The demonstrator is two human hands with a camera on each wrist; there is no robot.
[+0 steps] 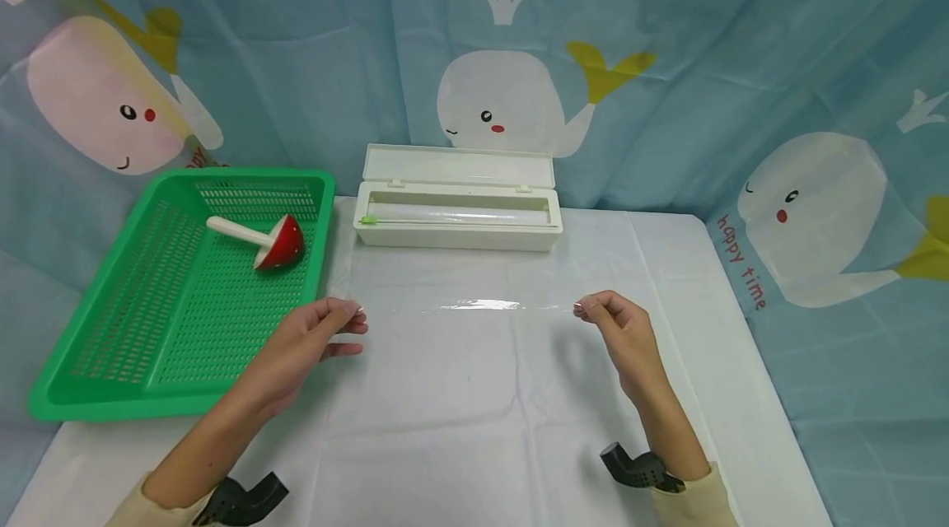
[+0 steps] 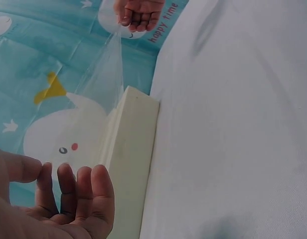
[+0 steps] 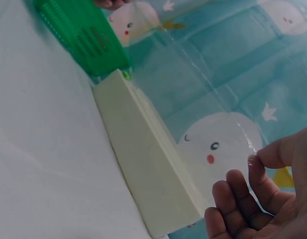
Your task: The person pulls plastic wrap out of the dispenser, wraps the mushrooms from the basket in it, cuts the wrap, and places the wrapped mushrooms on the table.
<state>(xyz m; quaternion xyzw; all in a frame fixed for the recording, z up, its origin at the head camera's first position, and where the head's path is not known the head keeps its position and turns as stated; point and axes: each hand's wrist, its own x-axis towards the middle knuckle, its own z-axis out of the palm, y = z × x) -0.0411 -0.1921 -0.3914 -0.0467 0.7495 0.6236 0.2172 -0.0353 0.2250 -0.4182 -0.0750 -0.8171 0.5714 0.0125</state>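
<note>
A sheet of clear plastic wrap [image 1: 482, 305] stretches between the two hands, its front edge showing as a shiny line. At its left corner the left hand [image 1: 307, 339] pinches the film between thumb and index finger, the other fingers loosely spread. The right hand [image 1: 626, 342] pinches the right corner the same way. Behind the hands stands a white wrap dispenser box [image 1: 460, 237], lid raised, with a roll [image 1: 460, 215] inside. In the left wrist view the film [image 2: 106, 69] runs from the box up to the right hand [image 2: 141, 14].
A green plastic basket [image 1: 181, 405] stands on the left, holding a red-capped mushroom-shaped thing [image 1: 282, 243] with a white stem. A small green piece [image 1: 367, 220] sits at the box's left front edge. A blue whale-print curtain [image 1: 311, 90] hangs behind the white-covered table [image 1: 445, 436].
</note>
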